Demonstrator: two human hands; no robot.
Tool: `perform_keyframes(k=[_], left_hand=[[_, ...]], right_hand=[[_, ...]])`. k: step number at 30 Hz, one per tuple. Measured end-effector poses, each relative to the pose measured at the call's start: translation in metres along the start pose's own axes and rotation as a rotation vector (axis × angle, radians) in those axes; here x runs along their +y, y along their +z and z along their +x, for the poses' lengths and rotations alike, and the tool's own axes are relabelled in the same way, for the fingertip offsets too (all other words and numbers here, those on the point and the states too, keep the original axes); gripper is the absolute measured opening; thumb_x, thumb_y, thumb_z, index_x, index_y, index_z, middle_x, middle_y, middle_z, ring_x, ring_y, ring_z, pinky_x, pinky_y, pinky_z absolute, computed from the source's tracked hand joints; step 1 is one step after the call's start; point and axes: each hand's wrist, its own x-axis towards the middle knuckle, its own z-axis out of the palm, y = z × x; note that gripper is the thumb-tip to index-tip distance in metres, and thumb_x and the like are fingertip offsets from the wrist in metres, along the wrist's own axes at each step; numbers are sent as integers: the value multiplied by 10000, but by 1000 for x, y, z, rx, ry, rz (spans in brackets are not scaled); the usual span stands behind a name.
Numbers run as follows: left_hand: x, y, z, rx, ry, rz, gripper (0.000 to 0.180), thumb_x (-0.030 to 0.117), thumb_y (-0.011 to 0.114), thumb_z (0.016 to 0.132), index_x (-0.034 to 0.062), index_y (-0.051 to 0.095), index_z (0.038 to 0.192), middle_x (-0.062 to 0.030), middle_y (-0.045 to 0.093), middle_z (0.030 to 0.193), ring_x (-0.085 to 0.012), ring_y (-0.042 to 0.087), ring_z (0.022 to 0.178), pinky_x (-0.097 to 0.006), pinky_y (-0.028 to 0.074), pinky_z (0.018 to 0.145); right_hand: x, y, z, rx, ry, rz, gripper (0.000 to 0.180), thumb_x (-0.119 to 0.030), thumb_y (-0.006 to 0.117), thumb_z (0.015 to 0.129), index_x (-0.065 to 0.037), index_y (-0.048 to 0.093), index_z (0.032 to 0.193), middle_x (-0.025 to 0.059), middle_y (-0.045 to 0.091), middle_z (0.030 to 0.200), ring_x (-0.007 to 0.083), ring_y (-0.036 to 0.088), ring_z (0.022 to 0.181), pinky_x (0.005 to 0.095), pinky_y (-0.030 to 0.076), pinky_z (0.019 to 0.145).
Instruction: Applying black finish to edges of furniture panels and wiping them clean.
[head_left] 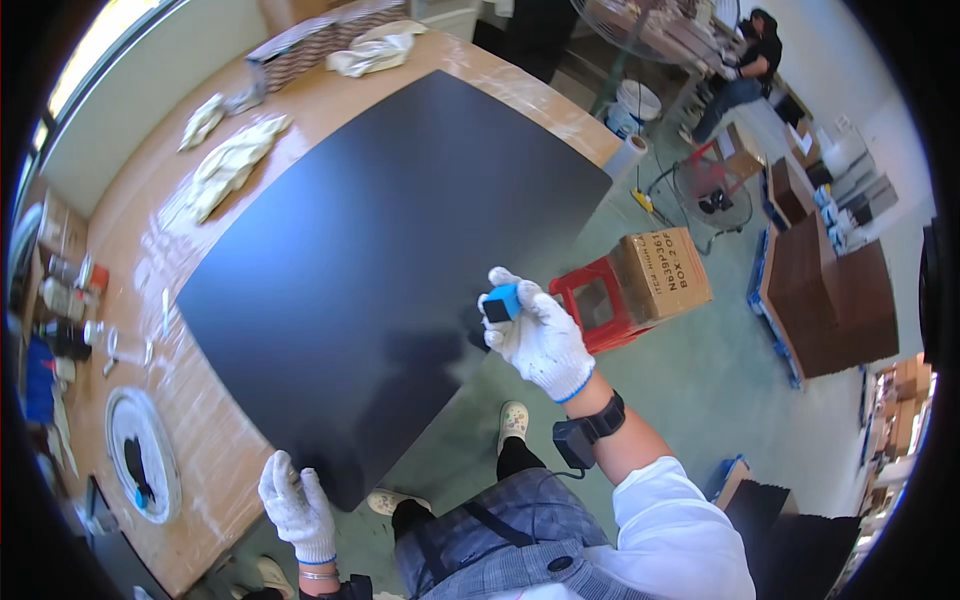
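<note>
A large black panel (400,200) lies flat on the wooden workbench (220,450), its near right part reaching past the bench edge. My right hand (550,350), in a white knit glove, is closed around a small block (502,302) with a blue body and a black face, held above the panel's right edge. My left hand (298,510), gloved the same way, is at the panel's near left corner with fingers extended and thumb apart. Whether its fingertips press on the panel is hard to see.
Cream cloths (235,165) lie along the bench's far left side. A round white lid (145,455) holding a black item, and bottles (65,300), sit at left. A cardboard box (665,275) on a red stool (595,300) stands right; beyond are a fan (712,195) and a person (745,75).
</note>
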Motion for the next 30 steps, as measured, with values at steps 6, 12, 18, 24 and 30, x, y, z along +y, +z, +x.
perform_keyframes(k=[6,12,18,24,30], left_hand=[[73,64,51,-223,103,157,436,74,628,864,8,530,1284,-216,552,1256,-394,506,1191,-469,409,1011],[67,90,44,-231,1,271,414,134,522,931,-3,503,1321,-234,480,1344,-400,436,1271,-485,337,1078],[67,90,45,-276,-33,277,411,157,491,956,9,489,1339,-215,457,1380,-386,405,1310,-480,310,1103],[61,90,44,-279,-27,293,416,158,477,959,19,481,1351,-214,456,1386,-387,408,1313,-477,308,1106],[60,90,43,-293,-21,309,419,176,453,974,14,466,1361,-217,436,1405,-380,399,1324,-465,296,1117]], right_hand=[[-105,-118,-6,256,-271,-203,391,-151,586,945,-59,491,1314,60,601,1091,167,608,961,326,538,772],[-154,-152,18,551,-518,-679,463,-98,670,896,-13,476,1308,61,571,1167,148,566,1042,298,498,878],[-154,-171,46,512,-873,-1237,486,-104,747,831,-21,508,1246,102,589,1168,213,579,1071,342,474,943],[-155,-172,54,445,-1009,-1731,502,-149,786,781,-53,542,1208,114,626,1121,287,610,993,384,498,867],[-157,-175,58,335,-1116,-1882,513,-183,789,777,-67,552,1217,112,631,1124,292,614,972,393,499,846]])
